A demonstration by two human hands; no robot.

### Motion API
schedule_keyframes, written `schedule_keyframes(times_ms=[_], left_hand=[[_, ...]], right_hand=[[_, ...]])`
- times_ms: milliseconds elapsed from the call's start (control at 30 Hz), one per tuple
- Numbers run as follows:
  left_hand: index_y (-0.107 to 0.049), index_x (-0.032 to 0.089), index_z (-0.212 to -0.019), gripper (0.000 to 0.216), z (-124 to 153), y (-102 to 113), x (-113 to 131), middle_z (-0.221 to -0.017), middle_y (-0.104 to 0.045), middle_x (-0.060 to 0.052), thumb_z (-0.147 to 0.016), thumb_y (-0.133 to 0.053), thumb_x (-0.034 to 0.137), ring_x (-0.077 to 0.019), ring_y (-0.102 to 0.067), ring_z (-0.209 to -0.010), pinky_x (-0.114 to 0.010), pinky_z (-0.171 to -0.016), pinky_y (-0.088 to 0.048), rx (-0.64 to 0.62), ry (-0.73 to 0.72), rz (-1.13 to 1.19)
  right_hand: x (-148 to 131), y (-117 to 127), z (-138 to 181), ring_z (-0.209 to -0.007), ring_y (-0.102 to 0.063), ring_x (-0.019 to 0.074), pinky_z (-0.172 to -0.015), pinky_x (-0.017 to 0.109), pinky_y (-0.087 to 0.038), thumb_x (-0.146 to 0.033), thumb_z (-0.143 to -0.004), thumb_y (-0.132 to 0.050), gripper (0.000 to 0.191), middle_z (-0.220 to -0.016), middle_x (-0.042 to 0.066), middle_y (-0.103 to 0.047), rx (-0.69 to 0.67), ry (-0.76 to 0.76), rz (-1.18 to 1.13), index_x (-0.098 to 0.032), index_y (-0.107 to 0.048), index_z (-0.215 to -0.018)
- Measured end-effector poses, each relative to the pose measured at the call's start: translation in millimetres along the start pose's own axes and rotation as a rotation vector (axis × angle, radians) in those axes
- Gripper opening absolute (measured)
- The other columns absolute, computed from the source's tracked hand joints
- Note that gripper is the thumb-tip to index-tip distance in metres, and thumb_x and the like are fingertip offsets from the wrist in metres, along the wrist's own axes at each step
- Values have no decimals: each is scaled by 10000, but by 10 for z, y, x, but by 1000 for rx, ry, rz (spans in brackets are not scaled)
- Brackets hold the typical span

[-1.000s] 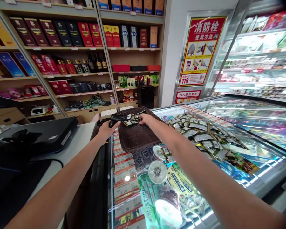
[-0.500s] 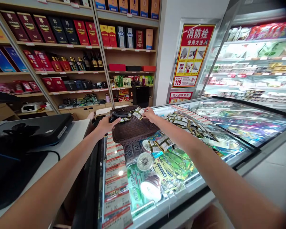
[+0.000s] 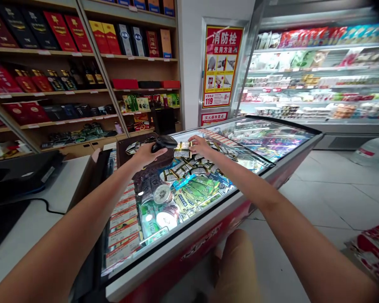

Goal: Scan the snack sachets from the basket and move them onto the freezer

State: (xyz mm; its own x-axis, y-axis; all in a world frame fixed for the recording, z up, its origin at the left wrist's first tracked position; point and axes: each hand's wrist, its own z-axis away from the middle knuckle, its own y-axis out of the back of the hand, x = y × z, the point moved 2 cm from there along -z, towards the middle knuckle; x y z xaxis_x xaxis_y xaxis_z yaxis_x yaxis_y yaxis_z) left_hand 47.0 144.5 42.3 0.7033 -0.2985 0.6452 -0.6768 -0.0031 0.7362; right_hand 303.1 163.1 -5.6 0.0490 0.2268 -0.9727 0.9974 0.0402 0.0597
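Observation:
My left hand is closed round the handle of a black handheld barcode scanner, its head toward the right. Just right of it, my right hand pinches a small white-and-gold packet by its edge. Beneath both hands lies a dark brown woven basket, partly hidden by the left hand, with similar packets in it. More such packets lie in a loose heap on the freezer's glass top, right of the basket.
The chest freezer holds ice creams and tubs under its glass lid. A counter with black equipment stands at the left. Shelves of boxed bottles line the back. A chilled display stands at the right, and a red carton on the floor.
The view has swung right. The scanner and the packet in my right hand are now side by side, the packet held out to the right of the scanner's head.

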Motion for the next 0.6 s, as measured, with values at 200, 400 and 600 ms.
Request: schedule_keyframes(times_ms=[200, 400, 600], left_hand=[[-690, 237, -958, 540, 67, -147, 258, -689, -655, 7, -681, -636, 697, -156, -608, -550, -229, -474, -401, -25, -13, 16], [-682, 207, -946, 568, 87, -49, 170, -748, -651, -7, -659, -657, 696, -146, -610, -558, -223, -480, -429, 10, 49, 35], [-676, 222, -945, 604, 74, 121, -8, -744, -644, -8, -603, -689, 719, -160, -629, -577, -227, -480, -454, 39, 101, 66]], right_hand=[[193, 370, 176, -621, -513, 115, -609, 274, -526, -84, -600, -643, 313, -673, -53, -482, 171, -83, -63, -226, -526, -853], [469, 748, 62, -693, -564, 110, -651, 247, -543, -32, -643, -572, 335, -779, -34, -525, 624, -181, -221, -225, -424, -874], [515, 881, -196, -706, -570, 100, -641, 222, -525, -57, -781, -550, 298, -868, -16, -547, 805, -193, -133, -228, -460, -1008]])
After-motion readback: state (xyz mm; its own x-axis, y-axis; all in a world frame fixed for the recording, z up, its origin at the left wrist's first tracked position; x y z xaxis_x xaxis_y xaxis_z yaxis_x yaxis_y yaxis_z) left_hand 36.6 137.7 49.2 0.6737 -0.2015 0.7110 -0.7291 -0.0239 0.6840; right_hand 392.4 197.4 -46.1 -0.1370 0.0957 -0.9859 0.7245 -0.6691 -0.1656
